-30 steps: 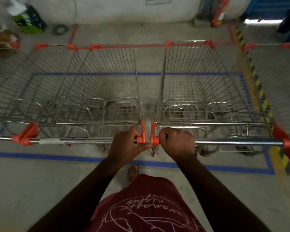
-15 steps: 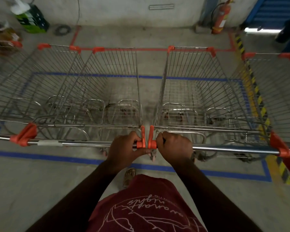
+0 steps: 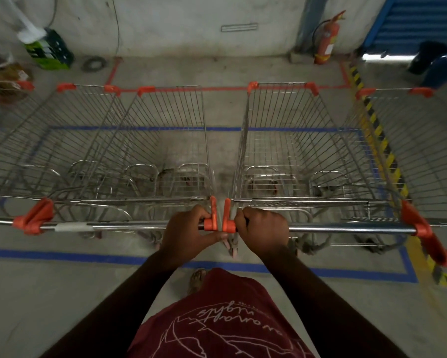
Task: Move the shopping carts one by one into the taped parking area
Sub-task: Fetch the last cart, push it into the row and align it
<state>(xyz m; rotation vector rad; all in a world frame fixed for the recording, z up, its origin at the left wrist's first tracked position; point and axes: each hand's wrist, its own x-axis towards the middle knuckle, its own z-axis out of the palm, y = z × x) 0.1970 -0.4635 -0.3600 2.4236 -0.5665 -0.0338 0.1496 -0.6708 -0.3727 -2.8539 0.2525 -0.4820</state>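
Note:
Two wire shopping carts with orange corner caps stand side by side in front of me, inside a rectangle of blue floor tape [image 3: 145, 129]. My left hand [image 3: 189, 231] grips the right end of the left cart's handle bar [image 3: 108, 225]. My right hand [image 3: 262, 229] grips the left end of the right cart's handle bar [image 3: 346, 229]. The left cart [image 3: 152, 140] has another cart nested or overlapping at its left. The right cart [image 3: 294, 140] has its basket over the taped area.
Another cart [image 3: 424, 140] stands at the far right beyond a yellow-black hazard stripe [image 3: 380, 140]. Red tape [image 3: 222, 89] runs along the far floor. A fire extinguisher [image 3: 327, 40] stands by the back wall, a green crate [image 3: 49, 51] at the back left.
The view has tilted up slightly, showing more of the back wall. The carts' handles stay close together and both hands keep their grips.

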